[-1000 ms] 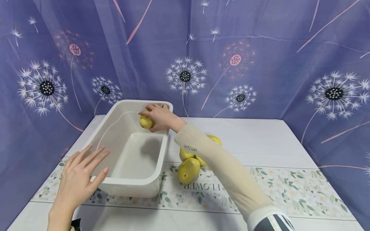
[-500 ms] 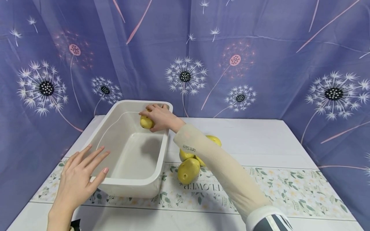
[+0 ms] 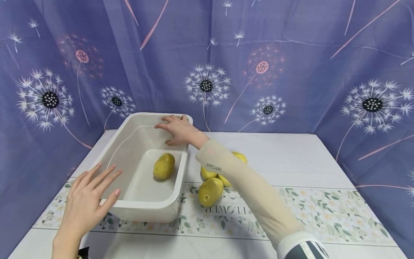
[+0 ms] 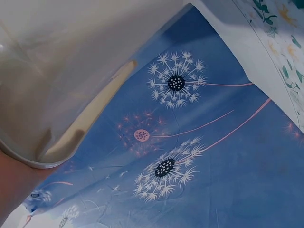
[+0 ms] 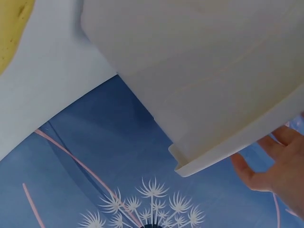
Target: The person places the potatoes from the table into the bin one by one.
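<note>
A pale rectangular tub (image 3: pixel 147 205) stands on the left of the table in the head view. One yellow mango-like fruit (image 3: pixel 164 166) lies on its floor, toward the right wall. Above the tub's back right corner, the right hand (image 3: pixel 182 132) spreads its fingers and holds nothing. Over the near left rim, the left hand (image 3: pixel 84 205) has its fingers spread; whether it touches the rim cannot be told. Right of the tub lie several yellow fruits, the nearest one (image 3: pixel 211 192) whole in view, others partly behind the right sleeve. In the right wrist view, the right hand (image 5: pixel 278 166) is beside the tub's rim (image 5: pixel 237 142).
The white table (image 3: pixel 284 151) carries a floral printed strip (image 3: pixel 323 212) across its middle. A purple-blue curtain (image 3: pixel 291 72) with dandelion prints hangs behind and at both sides. The right sleeve (image 3: pixel 252 187) crosses over the table beside the fruits.
The right hand has let go of the fruit, which has dropped from the fingers to the tub's floor. Its fingers are more spread. The left hand has hardly moved.
</note>
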The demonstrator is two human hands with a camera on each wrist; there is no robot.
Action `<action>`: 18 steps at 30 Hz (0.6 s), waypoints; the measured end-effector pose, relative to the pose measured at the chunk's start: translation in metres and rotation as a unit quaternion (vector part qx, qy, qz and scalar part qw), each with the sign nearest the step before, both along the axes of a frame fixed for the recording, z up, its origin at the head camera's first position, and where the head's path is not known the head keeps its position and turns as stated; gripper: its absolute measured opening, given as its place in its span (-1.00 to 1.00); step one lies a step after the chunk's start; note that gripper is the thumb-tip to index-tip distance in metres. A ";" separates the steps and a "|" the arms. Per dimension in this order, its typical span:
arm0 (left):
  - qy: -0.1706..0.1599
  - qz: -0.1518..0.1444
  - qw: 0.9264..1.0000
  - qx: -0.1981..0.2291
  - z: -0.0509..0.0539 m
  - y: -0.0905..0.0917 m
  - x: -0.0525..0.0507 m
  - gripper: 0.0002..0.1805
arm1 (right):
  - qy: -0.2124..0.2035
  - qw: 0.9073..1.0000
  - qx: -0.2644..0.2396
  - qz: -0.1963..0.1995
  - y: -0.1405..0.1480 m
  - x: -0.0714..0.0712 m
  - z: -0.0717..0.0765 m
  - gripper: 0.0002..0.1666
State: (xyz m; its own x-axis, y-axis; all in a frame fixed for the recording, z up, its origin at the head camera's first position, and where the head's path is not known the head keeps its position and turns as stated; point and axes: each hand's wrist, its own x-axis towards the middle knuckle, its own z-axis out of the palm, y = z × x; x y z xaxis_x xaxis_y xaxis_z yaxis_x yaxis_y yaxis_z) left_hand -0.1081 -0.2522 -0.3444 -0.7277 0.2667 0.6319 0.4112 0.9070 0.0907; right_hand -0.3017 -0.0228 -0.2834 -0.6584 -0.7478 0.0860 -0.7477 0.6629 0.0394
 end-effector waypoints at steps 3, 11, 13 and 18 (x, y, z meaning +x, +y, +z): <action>0.000 0.000 1.000 0.001 0.000 0.000 0.000 -0.53 | 0.010 1.000 -0.002 0.003 0.002 0.000 0.000 -0.32; -0.003 -0.001 1.000 0.001 0.001 0.001 0.000 -0.53 | 0.042 0.999 -0.015 0.013 0.008 0.000 -0.002 -0.37; -0.004 -0.001 1.000 0.001 0.001 0.001 0.000 -0.53 | 0.051 0.998 -0.021 0.014 0.010 0.001 -0.002 -0.39; -0.002 0.000 1.000 0.000 0.000 0.001 0.000 -0.53 | 0.068 0.997 -0.036 0.014 0.015 0.003 -0.002 -0.43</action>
State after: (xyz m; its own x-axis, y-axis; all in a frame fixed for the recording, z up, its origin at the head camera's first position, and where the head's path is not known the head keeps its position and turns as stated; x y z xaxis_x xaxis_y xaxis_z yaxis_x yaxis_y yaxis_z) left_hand -0.1078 -0.2514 -0.3440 -0.7306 0.2663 0.6287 0.4105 0.9071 0.0928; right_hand -0.2991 -0.0082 -0.2854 -0.6163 -0.7542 0.2268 -0.7568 0.6468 0.0942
